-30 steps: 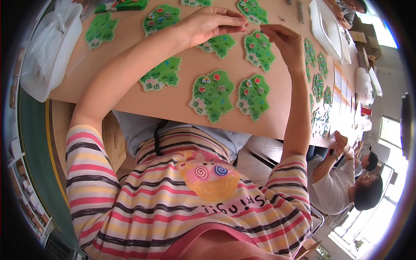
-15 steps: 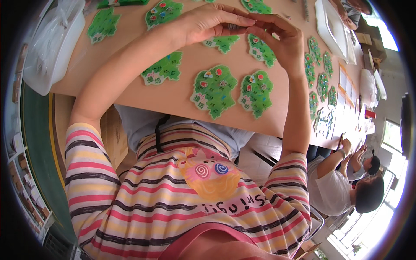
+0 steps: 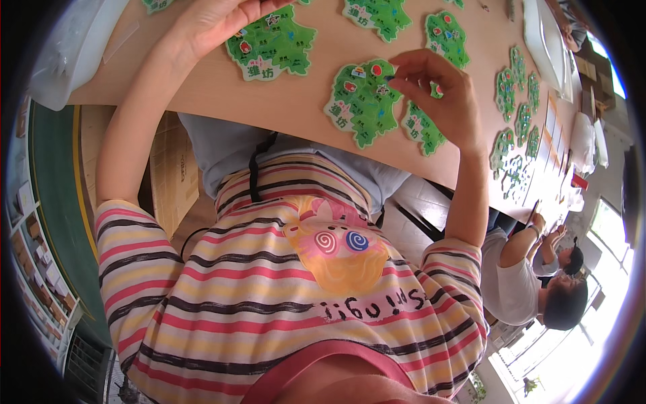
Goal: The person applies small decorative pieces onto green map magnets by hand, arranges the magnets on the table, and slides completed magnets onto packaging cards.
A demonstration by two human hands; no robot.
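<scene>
Several flat green map-shaped pieces with small coloured pictures lie on the light brown table (image 3: 168, 84). My right hand (image 3: 441, 91) is over the near middle map piece (image 3: 363, 108), thumb and forefinger pinched near its right edge. A tiny dark thing seems to be at these fingertips; its kind cannot be made out. Partly behind that hand lies a smaller map piece (image 3: 422, 128). My left hand (image 3: 219, 23) is at the upper edge of the view, beside the large left map piece (image 3: 286, 47). Its fingers are closed and partly cut off, and what they hold is hidden.
A white plastic bin (image 3: 70, 57) stands at the left table edge. Another pale tray (image 3: 545, 40) is at the far right, with more green pieces (image 3: 523, 121) nearby. To the right, a person in a white shirt (image 3: 515, 269) sits at the table.
My hands, together before, have moved apart: the left toward the upper left, the right down to the near middle map piece. The view has shifted, so the map pieces appear higher.
</scene>
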